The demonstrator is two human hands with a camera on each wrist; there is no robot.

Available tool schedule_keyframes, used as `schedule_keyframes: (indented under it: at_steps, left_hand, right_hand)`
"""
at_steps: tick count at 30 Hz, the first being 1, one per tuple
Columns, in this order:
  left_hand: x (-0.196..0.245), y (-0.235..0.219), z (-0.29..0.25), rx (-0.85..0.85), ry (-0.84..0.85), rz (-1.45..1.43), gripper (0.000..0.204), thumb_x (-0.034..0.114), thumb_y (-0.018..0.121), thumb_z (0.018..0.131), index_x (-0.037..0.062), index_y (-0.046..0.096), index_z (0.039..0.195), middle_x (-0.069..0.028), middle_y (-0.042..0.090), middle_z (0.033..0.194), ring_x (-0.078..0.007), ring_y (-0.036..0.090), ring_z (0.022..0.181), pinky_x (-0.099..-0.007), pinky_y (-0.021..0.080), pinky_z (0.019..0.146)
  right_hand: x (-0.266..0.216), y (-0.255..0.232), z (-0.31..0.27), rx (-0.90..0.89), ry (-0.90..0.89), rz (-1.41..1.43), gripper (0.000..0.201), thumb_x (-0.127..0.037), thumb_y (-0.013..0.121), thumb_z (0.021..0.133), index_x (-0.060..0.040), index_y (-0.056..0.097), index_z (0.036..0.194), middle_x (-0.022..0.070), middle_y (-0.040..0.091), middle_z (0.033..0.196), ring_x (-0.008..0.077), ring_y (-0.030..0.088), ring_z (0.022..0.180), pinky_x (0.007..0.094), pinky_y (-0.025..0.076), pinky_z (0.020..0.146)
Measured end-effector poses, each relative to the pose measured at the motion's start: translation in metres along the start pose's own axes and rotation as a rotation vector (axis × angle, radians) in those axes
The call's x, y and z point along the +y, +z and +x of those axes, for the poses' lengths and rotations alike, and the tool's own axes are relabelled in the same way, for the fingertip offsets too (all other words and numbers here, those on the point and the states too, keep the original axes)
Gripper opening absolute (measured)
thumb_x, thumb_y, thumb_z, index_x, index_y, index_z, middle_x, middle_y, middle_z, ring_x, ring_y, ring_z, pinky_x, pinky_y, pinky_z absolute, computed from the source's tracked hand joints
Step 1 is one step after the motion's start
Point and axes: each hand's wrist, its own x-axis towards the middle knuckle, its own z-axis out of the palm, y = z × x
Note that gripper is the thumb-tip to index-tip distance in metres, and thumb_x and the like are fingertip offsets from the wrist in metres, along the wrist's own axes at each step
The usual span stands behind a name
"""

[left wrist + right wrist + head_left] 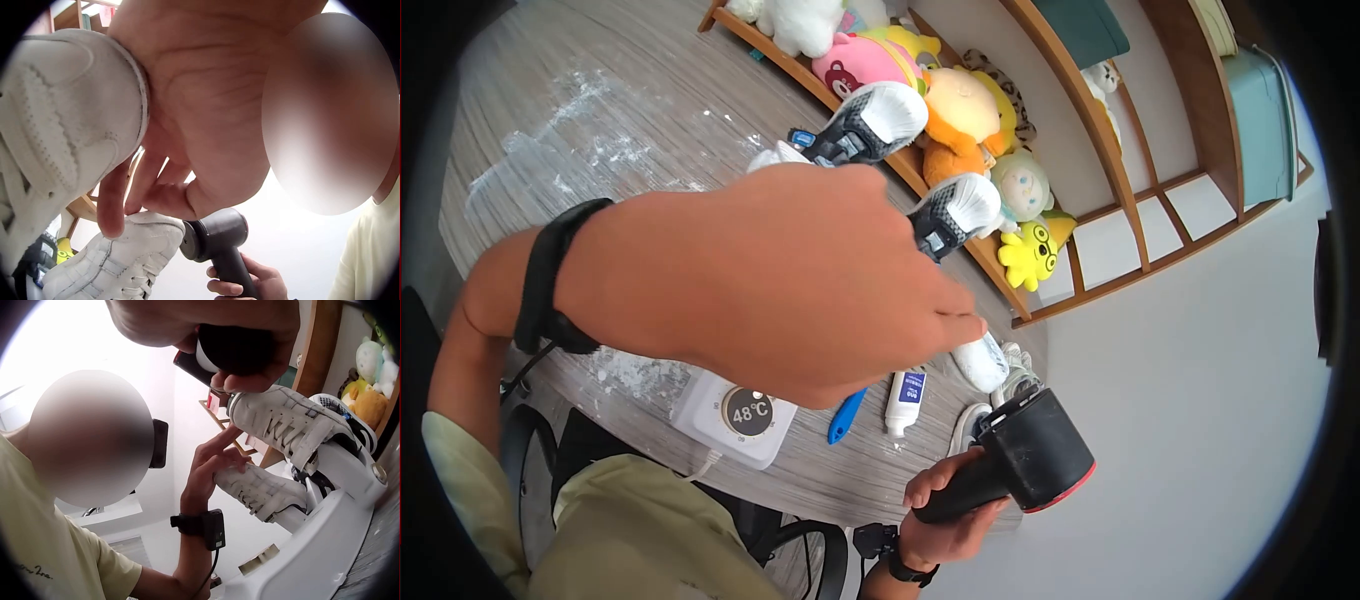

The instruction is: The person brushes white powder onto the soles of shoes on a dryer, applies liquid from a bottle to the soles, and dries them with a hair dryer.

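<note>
My left hand (770, 280) reaches over the table with its palm down. In the right wrist view, its fingers touch the toe ends of two white lace-up sneakers: an upper sneaker (287, 422) and a lower sneaker (262, 490). Both sit on a white stand (312, 550). My right hand (952, 537) grips the handle of a black hair dryer (1040, 450) with a red ring at one end. In the left wrist view the dryer's round end is right at one sneaker's toe (150, 228).
A white box (700, 420) with a dial reading 48°C lies on the table, near a blue handle (847, 418) and a white tube (904, 402). White residue (600, 125) streaks the tabletop. Dark shoes (955, 212) with white soles stand before a wooden shelf of plush toys (965, 105).
</note>
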Motion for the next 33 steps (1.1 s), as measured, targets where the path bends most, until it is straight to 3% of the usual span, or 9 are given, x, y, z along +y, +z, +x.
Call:
schedule_keyframes:
  at_steps: [6, 8, 11, 16, 17, 19, 24, 31, 33]
  left_hand:
    - [-0.002, 0.015, -0.007, 0.532, 0.179, -0.006, 0.031, 0.008, 0.066, 0.065, 0.002, 0.067, 0.095, -0.0011, 0.065, 0.085, -0.0149, 0.059, 0.06, -0.024, 0.049, 0.054]
    - [0.006, 0.016, -0.016, 0.68, 0.23, -0.057, 0.028, 0.008, 0.066, 0.066, 0.0008, 0.067, 0.093, -0.0033, 0.064, 0.086, -0.0147, 0.058, 0.06, -0.022, 0.049, 0.055]
    - [0.029, 0.026, -0.038, 0.67, 0.251, -0.191, 0.027, 0.01, 0.068, 0.069, 0.0006, 0.067, 0.095, -0.0055, 0.063, 0.086, -0.0142, 0.059, 0.062, -0.0209, 0.051, 0.057]
    - [0.052, 0.051, -0.044, 0.648, 0.184, -0.422, 0.017, 0.016, 0.065, 0.073, 0.0039, 0.054, 0.074, -0.0029, 0.049, 0.063, -0.0135, 0.056, 0.054, -0.0259, 0.042, 0.042]
    - [0.054, 0.053, -0.048, 0.525, 0.121, -0.49, 0.021, 0.018, 0.067, 0.075, 0.0021, 0.056, 0.084, -0.0053, 0.054, 0.07, -0.0165, 0.059, 0.057, -0.0262, 0.046, 0.047]
    - [0.057, 0.045, -0.053, 0.277, -0.001, -0.618, 0.034, 0.02, 0.071, 0.079, -0.0016, 0.06, 0.103, -0.0101, 0.065, 0.085, -0.0227, 0.065, 0.064, -0.0268, 0.054, 0.057]
    - [0.056, 0.044, -0.053, 0.329, -0.198, -0.835, 0.04, 0.031, 0.066, 0.087, -0.0044, 0.056, 0.103, -0.015, 0.062, 0.079, -0.0321, 0.063, 0.063, -0.0366, 0.052, 0.055]
    - [0.059, 0.042, -0.057, 0.286, -0.214, -1.21, 0.043, 0.029, 0.059, 0.093, -0.0028, 0.051, 0.121, -0.0214, 0.06, 0.107, -0.0363, 0.061, 0.096, -0.0414, 0.05, 0.081]
    - [0.06, 0.037, -0.059, 0.266, -0.219, -1.319, 0.042, 0.025, 0.06, 0.094, -0.0028, 0.05, 0.123, -0.0206, 0.06, 0.109, -0.0335, 0.062, 0.096, -0.04, 0.05, 0.082]
  right_hand:
    - [0.006, 0.012, -0.005, -0.026, -0.026, 0.016, 0.06, -0.046, 0.04, 0.098, 0.0078, 0.042, 0.125, 0.0192, 0.056, 0.087, 0.0239, 0.056, 0.061, 0.0338, 0.049, 0.051]
    - [0.006, 0.021, -0.008, 0.1, -0.025, -0.027, 0.065, -0.043, 0.058, 0.089, 0.0085, 0.04, 0.126, 0.0224, 0.055, 0.085, 0.0263, 0.056, 0.061, 0.035, 0.048, 0.051]
    - [0.0, 0.046, -0.01, 0.17, -0.068, -0.066, 0.071, -0.039, 0.069, 0.084, 0.0091, 0.039, 0.126, 0.0241, 0.056, 0.085, 0.0279, 0.057, 0.064, 0.0359, 0.047, 0.052]
    - [0.0, 0.051, -0.018, -0.012, -0.075, -0.18, 0.06, -0.031, 0.066, 0.089, 0.0078, 0.042, 0.127, 0.0196, 0.057, 0.111, 0.0275, 0.059, 0.098, 0.0418, 0.047, 0.089]
    - [0.002, 0.051, -0.021, -0.024, -0.08, -0.223, 0.059, -0.029, 0.067, 0.089, 0.0075, 0.042, 0.128, 0.0183, 0.057, 0.114, 0.0266, 0.059, 0.102, 0.0417, 0.047, 0.093]
    - [-0.002, 0.056, -0.019, -0.035, -0.025, -0.36, 0.057, -0.028, 0.068, 0.089, 0.007, 0.043, 0.127, 0.0164, 0.059, 0.111, 0.0246, 0.06, 0.099, 0.0408, 0.047, 0.093]
    - [-0.006, 0.083, -0.005, -0.126, 0.074, -0.221, 0.055, -0.028, 0.065, 0.092, 0.0047, 0.039, 0.129, 0.014, 0.06, 0.097, 0.0206, 0.06, 0.078, 0.0316, 0.051, 0.066]
    - [-0.012, 0.103, -0.007, -0.215, -0.045, -0.156, 0.059, -0.019, 0.06, 0.089, 0.0065, 0.031, 0.135, 0.018, 0.057, 0.1, 0.0224, 0.06, 0.079, 0.0336, 0.05, 0.071]
    - [-0.015, 0.102, -0.011, -0.269, -0.026, -0.1, 0.06, -0.009, 0.059, 0.087, 0.0071, 0.03, 0.136, 0.0201, 0.054, 0.116, 0.0264, 0.058, 0.097, 0.0369, 0.047, 0.085]
